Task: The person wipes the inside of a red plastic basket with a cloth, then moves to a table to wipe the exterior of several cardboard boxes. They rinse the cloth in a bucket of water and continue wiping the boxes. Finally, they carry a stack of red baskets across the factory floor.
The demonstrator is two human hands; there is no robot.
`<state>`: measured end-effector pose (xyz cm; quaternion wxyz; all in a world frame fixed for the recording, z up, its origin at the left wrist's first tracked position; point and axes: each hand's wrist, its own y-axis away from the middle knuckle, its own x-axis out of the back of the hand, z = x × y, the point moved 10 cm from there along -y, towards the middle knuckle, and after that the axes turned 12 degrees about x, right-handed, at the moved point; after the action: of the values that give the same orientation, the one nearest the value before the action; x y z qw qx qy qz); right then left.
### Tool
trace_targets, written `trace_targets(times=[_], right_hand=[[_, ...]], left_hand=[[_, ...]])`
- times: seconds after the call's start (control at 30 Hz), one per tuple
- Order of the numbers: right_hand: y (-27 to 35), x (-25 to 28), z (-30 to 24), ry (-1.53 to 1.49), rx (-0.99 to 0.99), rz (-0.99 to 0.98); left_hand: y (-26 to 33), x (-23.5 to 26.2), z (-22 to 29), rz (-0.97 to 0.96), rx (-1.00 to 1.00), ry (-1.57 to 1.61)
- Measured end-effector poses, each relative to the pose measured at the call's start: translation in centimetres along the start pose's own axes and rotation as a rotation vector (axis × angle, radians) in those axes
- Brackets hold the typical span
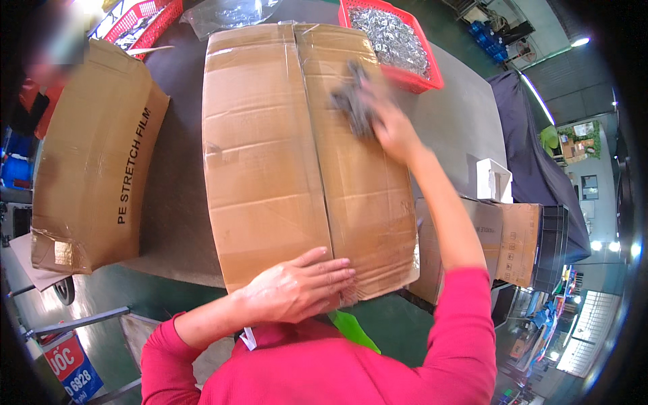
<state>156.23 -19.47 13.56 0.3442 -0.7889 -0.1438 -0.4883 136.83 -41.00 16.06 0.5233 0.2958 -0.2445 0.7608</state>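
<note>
A large closed brown cardboard carton (260, 142) lies across the table in front of me, its centre seam running away from me and clear tape shining on its top. My left hand (297, 287) rests flat on the near edge, fingers stretched over the seam. Farther off, on the right flap, my right hand (391, 125) grips a dark grey object (354, 101). Motion smears that object, so I cannot tell whether it is a cloth or a tool; it appears to be against the cardboard.
Beyond the carton's far right corner stands a red basket (410, 80) of small shiny metal parts. Another red basket (162, 19) is at the far left, near a clear plastic bag (229, 15). A second carton (94, 155) stands left. Rightward are a white box (494, 181) and cartons (466, 233).
</note>
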Motion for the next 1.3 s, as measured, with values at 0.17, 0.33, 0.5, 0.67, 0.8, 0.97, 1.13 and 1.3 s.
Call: trace_targets(times=[0.17, 0.33, 0.5, 0.67, 0.8, 0.97, 1.13, 1.3], right_hand=[[14.3, 2.2, -17.8, -0.133, -0.129, -0.228], [11.0, 2.4, -13.3, -0.068, -0.171, -0.092], [-1.8, 2.8, -1.4, 0.049, -0.325, 0.216], [-9.6, -4.3, -7.0, -0.376, -0.052, 0.183], [-10.9, -7.4, -14.2, 0.004, 0.018, -0.055], [-5.8, -7.5, -28.9, -0.18, 0.442, -0.294], [-8.3, -11.2, -27.1, -0.204, 0.441, -0.316], [-23.5, -13.7, -9.7, 0.017, 0.208, -0.112]], left_hand=[[-0.1, 0.1, 0.4, 0.032, -0.014, -0.046], [0.2, 0.2, 0.7, 0.069, -0.023, -0.044], [0.9, 0.7, 1.3, 0.151, -0.088, -0.097], [2.5, 0.3, 1.9, 0.22, -0.037, -0.384], [6.0, 0.1, 2.8, 0.287, -0.003, -0.299], [8.9, -1.2, 0.8, 0.239, 0.097, -0.093], [8.9, -2.2, 0.3, 0.256, 0.053, -0.149], [8.9, -2.2, 0.7, 0.217, 0.031, -0.221]])
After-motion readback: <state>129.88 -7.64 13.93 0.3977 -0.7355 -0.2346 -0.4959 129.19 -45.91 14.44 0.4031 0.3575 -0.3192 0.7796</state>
